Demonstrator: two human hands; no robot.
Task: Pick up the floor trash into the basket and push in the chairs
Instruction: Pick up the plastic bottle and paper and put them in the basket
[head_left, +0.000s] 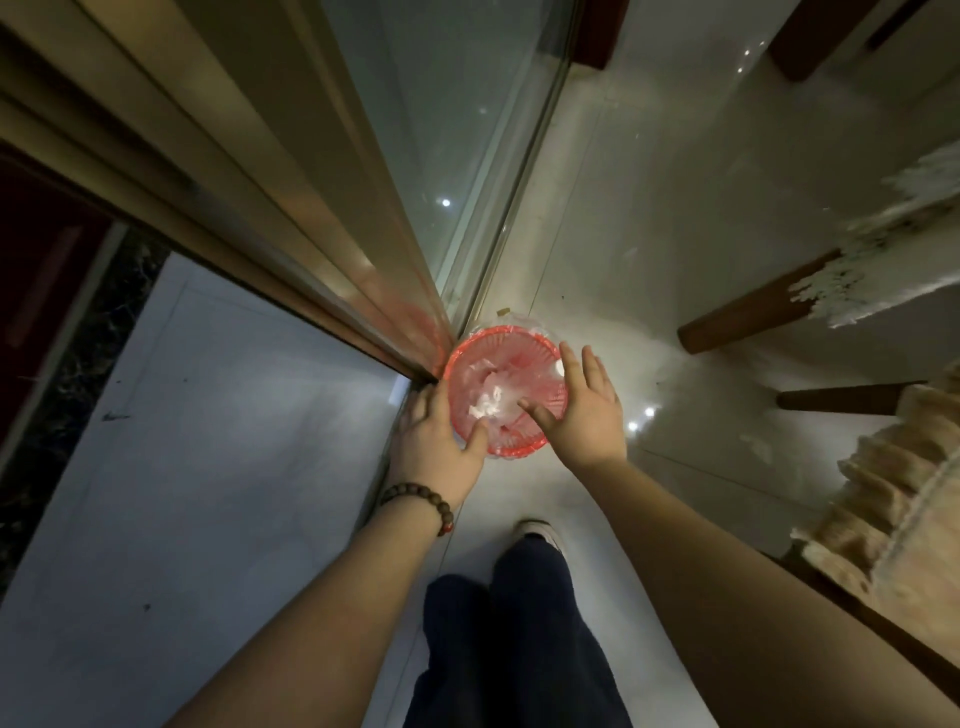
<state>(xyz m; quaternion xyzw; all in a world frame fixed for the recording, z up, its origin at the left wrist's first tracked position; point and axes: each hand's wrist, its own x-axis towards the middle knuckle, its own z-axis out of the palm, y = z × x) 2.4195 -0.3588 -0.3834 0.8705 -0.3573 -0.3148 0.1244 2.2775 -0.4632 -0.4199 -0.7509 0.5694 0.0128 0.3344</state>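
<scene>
Nothing legible anywhere in view: no text, label, brand, number or sign to read.
</scene>
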